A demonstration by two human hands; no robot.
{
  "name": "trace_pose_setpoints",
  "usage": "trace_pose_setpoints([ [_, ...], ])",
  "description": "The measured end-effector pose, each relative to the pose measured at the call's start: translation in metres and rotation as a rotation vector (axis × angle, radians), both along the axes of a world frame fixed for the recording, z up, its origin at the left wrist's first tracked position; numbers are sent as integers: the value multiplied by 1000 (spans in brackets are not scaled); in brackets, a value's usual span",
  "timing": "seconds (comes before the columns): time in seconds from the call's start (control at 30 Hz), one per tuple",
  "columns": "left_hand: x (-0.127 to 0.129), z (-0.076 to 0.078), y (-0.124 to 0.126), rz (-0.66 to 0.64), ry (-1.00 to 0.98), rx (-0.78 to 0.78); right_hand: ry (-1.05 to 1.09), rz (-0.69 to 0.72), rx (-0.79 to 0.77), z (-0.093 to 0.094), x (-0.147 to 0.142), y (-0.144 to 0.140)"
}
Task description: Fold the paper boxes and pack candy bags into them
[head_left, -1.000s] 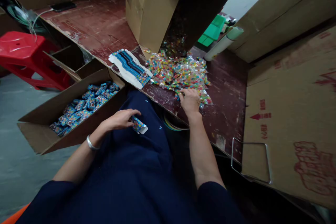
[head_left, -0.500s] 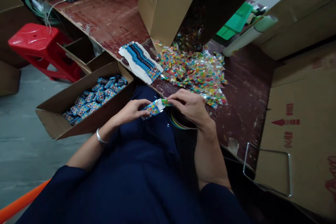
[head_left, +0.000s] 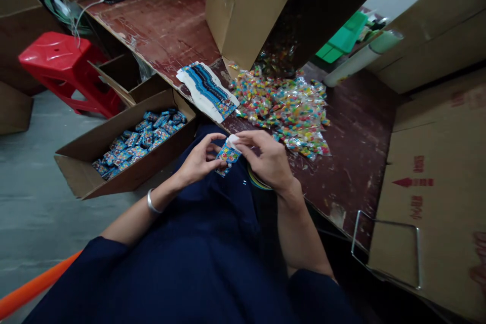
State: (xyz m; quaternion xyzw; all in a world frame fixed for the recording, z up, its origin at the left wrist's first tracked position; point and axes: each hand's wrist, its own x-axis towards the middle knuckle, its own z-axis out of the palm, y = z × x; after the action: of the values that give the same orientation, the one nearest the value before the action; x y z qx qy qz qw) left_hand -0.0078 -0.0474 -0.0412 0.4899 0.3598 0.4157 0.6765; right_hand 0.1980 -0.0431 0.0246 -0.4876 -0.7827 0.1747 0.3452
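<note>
Red plastic stool (head_left: pixel 56 55): stood on the floor (head_left: pixel 45 162), upper left of the frame. Open carton (head_left: pixel 125 174): placed left of centre, part-filled with small blue printed boxes (head_left: pixel 132 144). Left hand (head_left: pixel 199 162): located near the frame's centre, a silver bangle (head_left: pixel 152 201) worn at the wrist; thumb and fingers are closed around one small carton. Flattened blue-and-white sleeves (head_left: pixel 207 91): laid in an overlapping row on the red-brown worktop (head_left: pixel 349 131), above the left hand. Small printed carton (head_left: pixel 227 156): held tilted at the frame's centre, its white flap uppermost. Large cardboard box (head_left: pixel 243 15): set at upper centre, its dark mouth faced toward the lower right. Right hand (head_left: pixel 268 159): fingers narrowly spaced and placed at the white flap; whether it is pinched cannot be told. Clear packets of multicoloured pieces (head_left: pixel 286 106): heaped right of centre. Green container (head_left: pixel 345 35): seen at upper right.
</note>
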Motion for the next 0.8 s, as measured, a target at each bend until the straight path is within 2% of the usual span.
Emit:
trace_pose_setpoints([
  [0.1, 0, 6, -1, 71, -51, 18, 157, -105, 79, -8, 2, -4],
  [0.23, 0, 6, -4, 74, -106, 22, 372, -47, -120, -32, -11, -14],
  [0.4, 6, 2, -9, 28, -125, 30, 672, -139, -216, -51, -32, -21],
  [0.47, 9, 3, -10, 50, -111, 56, 689, -138, -198, -53, -36, -21],
  [0.63, 11, 7, -11, 129, -126, 50, 647, -176, -39, -48, -41, -24],
  [0.7, 10, 8, -12, 135, -124, 27, 595, -161, -45, -44, -41, -23],
  [0.8, 9, 9, -13, 143, -88, 49, 559, -128, -146, -35, -39, -19],
])
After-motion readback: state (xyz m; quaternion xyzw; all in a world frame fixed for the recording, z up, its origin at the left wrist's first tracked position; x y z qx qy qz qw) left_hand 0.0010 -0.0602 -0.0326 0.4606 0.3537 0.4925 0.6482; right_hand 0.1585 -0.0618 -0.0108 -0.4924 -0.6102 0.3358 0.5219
